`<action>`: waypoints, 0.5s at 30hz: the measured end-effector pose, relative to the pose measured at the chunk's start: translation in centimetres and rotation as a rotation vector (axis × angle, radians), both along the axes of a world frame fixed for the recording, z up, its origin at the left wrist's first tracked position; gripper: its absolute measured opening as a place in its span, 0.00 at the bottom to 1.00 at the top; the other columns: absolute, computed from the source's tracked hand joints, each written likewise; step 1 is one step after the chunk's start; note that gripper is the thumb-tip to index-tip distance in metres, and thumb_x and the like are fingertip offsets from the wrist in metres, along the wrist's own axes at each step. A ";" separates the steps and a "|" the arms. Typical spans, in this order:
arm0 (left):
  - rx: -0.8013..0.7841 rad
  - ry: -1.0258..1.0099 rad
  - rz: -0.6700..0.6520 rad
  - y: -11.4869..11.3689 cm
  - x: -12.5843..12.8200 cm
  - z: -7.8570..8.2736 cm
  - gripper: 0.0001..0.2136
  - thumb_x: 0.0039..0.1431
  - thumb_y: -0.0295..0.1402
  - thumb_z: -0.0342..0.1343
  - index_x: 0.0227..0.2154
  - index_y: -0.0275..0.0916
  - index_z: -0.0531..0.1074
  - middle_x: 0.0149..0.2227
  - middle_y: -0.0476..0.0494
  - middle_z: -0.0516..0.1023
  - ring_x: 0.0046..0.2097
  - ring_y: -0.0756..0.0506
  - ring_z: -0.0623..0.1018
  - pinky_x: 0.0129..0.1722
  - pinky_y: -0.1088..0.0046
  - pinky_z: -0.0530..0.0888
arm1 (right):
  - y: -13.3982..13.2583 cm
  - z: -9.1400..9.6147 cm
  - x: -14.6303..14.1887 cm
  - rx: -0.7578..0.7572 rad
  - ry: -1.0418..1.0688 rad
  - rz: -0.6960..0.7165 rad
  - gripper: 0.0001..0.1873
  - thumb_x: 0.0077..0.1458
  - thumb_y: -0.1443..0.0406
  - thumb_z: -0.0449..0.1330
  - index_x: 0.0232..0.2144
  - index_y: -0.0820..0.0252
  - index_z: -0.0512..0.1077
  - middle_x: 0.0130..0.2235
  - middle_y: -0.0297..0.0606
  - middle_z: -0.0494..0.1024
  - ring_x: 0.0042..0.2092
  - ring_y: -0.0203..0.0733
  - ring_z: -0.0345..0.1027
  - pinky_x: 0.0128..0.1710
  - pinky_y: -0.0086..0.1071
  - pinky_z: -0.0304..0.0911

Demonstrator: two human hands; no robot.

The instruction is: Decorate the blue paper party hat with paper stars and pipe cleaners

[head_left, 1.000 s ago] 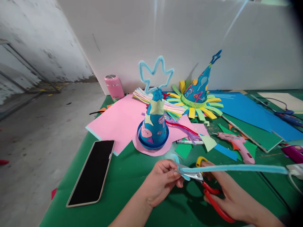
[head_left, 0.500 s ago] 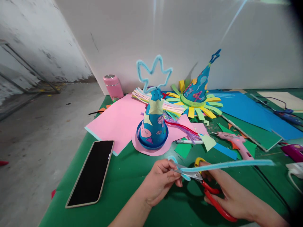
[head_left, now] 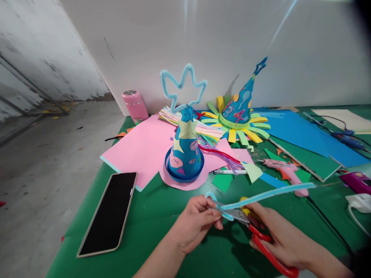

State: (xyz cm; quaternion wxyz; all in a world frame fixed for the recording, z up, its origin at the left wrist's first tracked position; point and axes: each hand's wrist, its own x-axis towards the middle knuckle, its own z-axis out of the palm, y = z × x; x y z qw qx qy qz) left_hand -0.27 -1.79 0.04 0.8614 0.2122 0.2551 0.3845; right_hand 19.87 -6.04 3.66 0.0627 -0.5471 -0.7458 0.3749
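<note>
My left hand [head_left: 199, 222] pinches a light blue pipe cleaner [head_left: 269, 196] near its bent end, and its long straight part stretches to the right above my other hand. Scissors [head_left: 242, 216] with red and yellow handles are gripped in my right hand [head_left: 278, 227], their blades lying against the pipe cleaner beside my left fingertips. Whether the blades have cut through is hard to see. Behind my hands stands a blue paper cone hat [head_left: 187, 154] with pale stars and a light blue pipe-cleaner crown shape [head_left: 189, 69] on top.
A phone [head_left: 108, 214] lies on the left of the green table [head_left: 139, 239]. Pink paper [head_left: 139, 146], a pink bottle [head_left: 135, 106] and another blue cone hat [head_left: 240, 104] are farther back. On the right are a pink glue gun [head_left: 285, 172] and its cord.
The scissor handles have drawn closer together in my right hand. The pipe cleaner's long free end has tilted upward. The whole view has shifted slightly.
</note>
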 end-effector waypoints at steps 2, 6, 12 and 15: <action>-0.008 0.014 -0.001 -0.1 0.1 0.0 0.08 0.36 0.28 0.65 0.20 0.33 0.71 0.18 0.49 0.72 0.19 0.53 0.72 0.21 0.80 0.65 | 0.0 0.1 0.0 -0.001 0.015 0.008 0.12 0.48 0.65 0.54 0.36 0.58 0.57 0.24 0.30 0.64 0.24 0.35 0.53 0.24 0.26 0.51; -0.024 0.026 -0.001 -0.2 0.2 0.2 0.08 0.36 0.28 0.65 0.20 0.32 0.71 0.17 0.49 0.71 0.19 0.54 0.71 0.22 0.81 0.65 | -0.3 -0.2 0.2 -0.005 0.013 0.022 0.13 0.50 0.65 0.52 0.38 0.58 0.54 0.24 0.30 0.63 0.24 0.35 0.52 0.23 0.27 0.50; -0.030 0.031 -0.017 -0.3 0.3 0.1 0.08 0.35 0.28 0.65 0.19 0.33 0.71 0.16 0.49 0.71 0.19 0.54 0.71 0.22 0.80 0.64 | -0.6 -0.6 0.3 0.015 0.004 0.041 0.11 0.52 0.64 0.49 0.39 0.58 0.53 0.25 0.31 0.64 0.25 0.36 0.54 0.24 0.28 0.52; -0.031 0.031 -0.029 -0.4 0.4 0.0 0.08 0.35 0.29 0.65 0.19 0.32 0.71 0.16 0.49 0.70 0.19 0.54 0.70 0.22 0.80 0.64 | -0.8 -0.8 0.6 0.029 -0.010 0.043 0.13 0.53 0.63 0.49 0.41 0.59 0.53 0.25 0.32 0.64 0.25 0.37 0.55 0.24 0.29 0.53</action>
